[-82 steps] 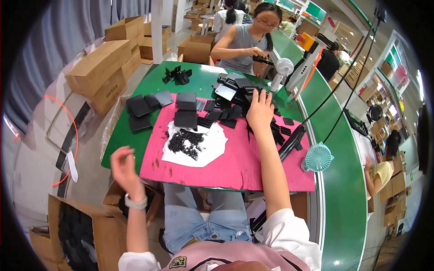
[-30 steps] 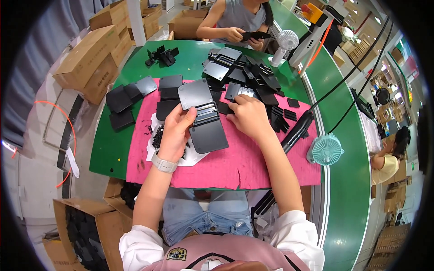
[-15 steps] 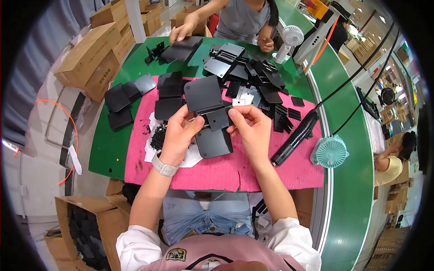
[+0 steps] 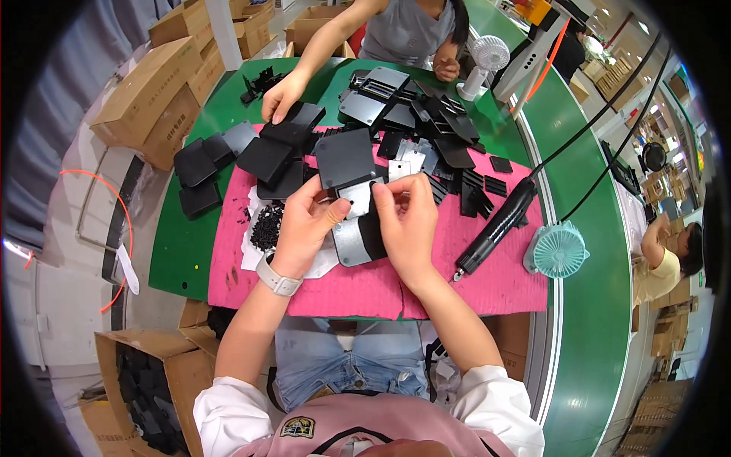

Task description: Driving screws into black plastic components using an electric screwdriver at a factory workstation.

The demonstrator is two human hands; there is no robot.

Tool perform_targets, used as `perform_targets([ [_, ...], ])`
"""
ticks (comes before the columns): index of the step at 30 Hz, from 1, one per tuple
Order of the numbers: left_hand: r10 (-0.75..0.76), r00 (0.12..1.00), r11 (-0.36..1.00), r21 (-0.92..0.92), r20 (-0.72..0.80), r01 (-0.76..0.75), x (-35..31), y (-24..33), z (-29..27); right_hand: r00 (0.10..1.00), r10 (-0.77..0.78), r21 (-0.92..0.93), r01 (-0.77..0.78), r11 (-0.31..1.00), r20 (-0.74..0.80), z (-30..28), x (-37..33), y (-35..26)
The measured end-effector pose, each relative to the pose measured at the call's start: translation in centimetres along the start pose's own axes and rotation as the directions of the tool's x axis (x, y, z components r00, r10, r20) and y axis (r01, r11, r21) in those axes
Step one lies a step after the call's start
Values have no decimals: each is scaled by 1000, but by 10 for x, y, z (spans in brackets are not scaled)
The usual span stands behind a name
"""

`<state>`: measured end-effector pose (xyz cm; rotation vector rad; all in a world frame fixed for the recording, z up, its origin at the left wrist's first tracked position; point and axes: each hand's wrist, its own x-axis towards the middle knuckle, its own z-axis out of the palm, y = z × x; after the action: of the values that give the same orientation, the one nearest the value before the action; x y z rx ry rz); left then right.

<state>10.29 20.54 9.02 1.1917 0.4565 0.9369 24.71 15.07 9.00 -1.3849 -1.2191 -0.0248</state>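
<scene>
Between my hands is a black plastic part (image 4: pixel 346 158) made of flat plates, with a bright, shiny middle piece (image 4: pixel 355 199). My left hand (image 4: pixel 308 225) grips it at the left, thumb on the front. At the right edge of the middle piece, my right hand (image 4: pixel 407 228) pinches with thumb and fingers. A lower plate (image 4: pixel 352 244) shows below, partly covered by my right hand. Small black screws (image 4: pixel 266 228) lie on white paper beside my left wrist. An electric screwdriver (image 4: pixel 499 228) rests on the pink mat (image 4: pixel 365 297), right of my right hand.
Across the table, a co-worker's hand (image 4: pixel 283 99) touches black plates (image 4: pixel 266 156). More black parts (image 4: pixel 449 137) are piled at the far right of the mat. A turquoise fan (image 4: pixel 558 251) stands at right, a white fan (image 4: pixel 487 61) farther back. Open carton (image 4: pixel 152 343) at lower left.
The held part's middle piece now looks bright instead of dark. My right hand has shifted slightly left. The co-worker's hand came nearer, and a black part now lies on the near stack.
</scene>
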Motion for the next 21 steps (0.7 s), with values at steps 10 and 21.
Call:
perform_targets([
  [10, -215, 951, 938, 317, 222, 138, -5, 2, -7, 985, -154, -345, 118, 931, -78, -65, 9, -1],
  [21, 337, 892, 424, 798, 300, -428, -11, 1, 6, 992, -106, -880, -3, 475, -61, -122, -5, 21],
])
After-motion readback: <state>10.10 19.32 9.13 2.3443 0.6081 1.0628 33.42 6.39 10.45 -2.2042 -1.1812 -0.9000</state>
